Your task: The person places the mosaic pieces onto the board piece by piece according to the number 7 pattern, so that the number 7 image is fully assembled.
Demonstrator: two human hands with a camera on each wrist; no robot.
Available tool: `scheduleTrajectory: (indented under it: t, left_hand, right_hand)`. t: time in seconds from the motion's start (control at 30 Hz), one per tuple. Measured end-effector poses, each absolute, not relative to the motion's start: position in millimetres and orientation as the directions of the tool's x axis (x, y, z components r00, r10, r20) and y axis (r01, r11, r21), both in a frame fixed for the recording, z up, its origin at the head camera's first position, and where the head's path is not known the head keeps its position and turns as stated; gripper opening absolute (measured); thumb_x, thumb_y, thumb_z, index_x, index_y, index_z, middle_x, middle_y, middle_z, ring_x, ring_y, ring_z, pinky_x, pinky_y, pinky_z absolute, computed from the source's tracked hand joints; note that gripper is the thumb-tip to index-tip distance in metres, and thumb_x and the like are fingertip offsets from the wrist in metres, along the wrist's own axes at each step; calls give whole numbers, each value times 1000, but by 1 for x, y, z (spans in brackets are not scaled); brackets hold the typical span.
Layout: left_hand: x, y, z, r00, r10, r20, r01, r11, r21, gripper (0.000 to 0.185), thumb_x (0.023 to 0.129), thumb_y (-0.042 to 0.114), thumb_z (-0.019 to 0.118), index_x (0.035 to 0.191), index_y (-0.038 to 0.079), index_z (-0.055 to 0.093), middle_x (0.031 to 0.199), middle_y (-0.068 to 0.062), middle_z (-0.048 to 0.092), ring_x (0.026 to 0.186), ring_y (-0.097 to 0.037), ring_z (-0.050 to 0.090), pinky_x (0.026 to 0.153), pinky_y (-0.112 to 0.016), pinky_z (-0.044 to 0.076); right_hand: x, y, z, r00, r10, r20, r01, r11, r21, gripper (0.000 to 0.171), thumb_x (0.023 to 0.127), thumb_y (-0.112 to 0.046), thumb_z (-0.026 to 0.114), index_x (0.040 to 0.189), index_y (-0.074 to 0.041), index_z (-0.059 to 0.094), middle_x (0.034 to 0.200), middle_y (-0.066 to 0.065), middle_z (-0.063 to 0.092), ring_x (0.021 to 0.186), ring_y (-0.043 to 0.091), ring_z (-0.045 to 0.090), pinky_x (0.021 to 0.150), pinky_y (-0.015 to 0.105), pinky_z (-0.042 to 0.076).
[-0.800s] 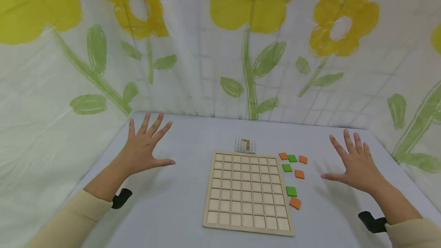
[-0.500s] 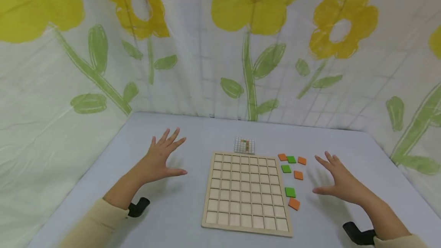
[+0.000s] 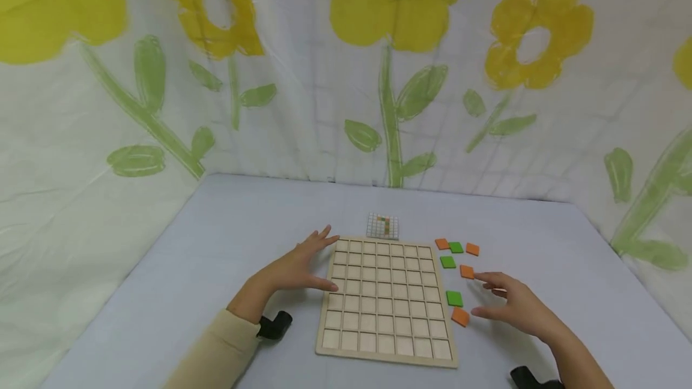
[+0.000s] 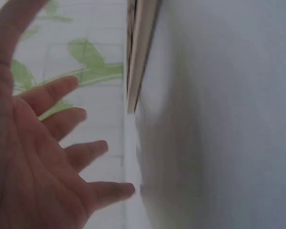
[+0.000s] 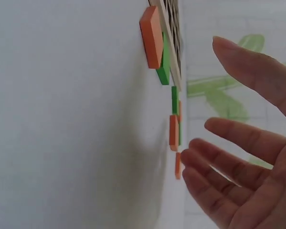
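A wooden grid board (image 3: 386, 360) with rows of square recesses lies in the middle of the table. My left hand (image 3: 294, 269) hovers at its left edge, thumb and fingers spread; the left wrist view shows the palm facing the board with nothing held. My right hand (image 3: 516, 308) is to the right of the board beside the loose tiles, fingers slightly bent, thumb apart. Its fingertips are near an orange tile (image 3: 467, 272); the thumb points toward another orange tile (image 3: 460, 317). A green tile (image 3: 455, 298) lies between these two and the board.
A small printed grid card (image 3: 382, 227) with a few coloured squares lies behind the board. More tiles, a green one (image 3: 447, 262) among them, lie by the board's upper right edge. A flowered curtain (image 3: 303, 107) hangs behind the table (image 3: 259, 209).
Both hands have moved inward and lower: the left to the board's left edge, the right to the tiles. The right fingers are more bent than before. Board and tiles have stayed in place.
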State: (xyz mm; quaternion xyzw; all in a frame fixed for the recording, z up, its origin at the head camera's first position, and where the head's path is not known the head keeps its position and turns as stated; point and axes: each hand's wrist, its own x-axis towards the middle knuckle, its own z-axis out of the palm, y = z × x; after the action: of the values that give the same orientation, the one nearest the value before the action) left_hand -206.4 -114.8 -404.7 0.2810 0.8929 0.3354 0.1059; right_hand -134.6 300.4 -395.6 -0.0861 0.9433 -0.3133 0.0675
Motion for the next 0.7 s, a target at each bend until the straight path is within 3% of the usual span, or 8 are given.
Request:
scheduleTrajectory:
  t: [0.13,0.27,0.47,0.7]
  left_hand:
    - [-208,-111,-410,-825,564,13,426,608,670,94,67,44,78,143,14,32,154,-10,12,140,-36,9,110,-58,18]
    - [-211,-113,-419,-815,576,58,457,579,675,91,66,41,80,140,11,37,152,-13,18,139,-37,14,111,-55,19]
    - [-216,-111,-438,-782,620,67,490,544,681,86,67,45,78,137,12,42,150,-10,25,139,-37,12,110,-58,17]
    - [-216,-106,-440,-748,658,91,557,548,624,83,67,48,76,135,12,45,148,-7,31,140,-28,15,115,-50,6]
  right_hand:
    - [-136,295,-402,-975,-194,-108,-72,737,-672,54,70,-31,78,111,0,61,107,10,62,90,18,58,78,29,54]
    - [-137,290,-409,-961,-230,-152,-39,662,-749,49,71,-28,78,106,2,61,99,8,64,80,10,56,69,21,52]
    - [-134,291,-417,-961,-228,-157,-25,637,-771,45,71,-27,78,104,0,62,99,6,64,79,6,55,67,19,50]
    - [-131,295,-423,-961,-260,-93,-104,654,-750,39,72,-28,77,101,-3,64,97,4,65,78,2,53,68,18,48]
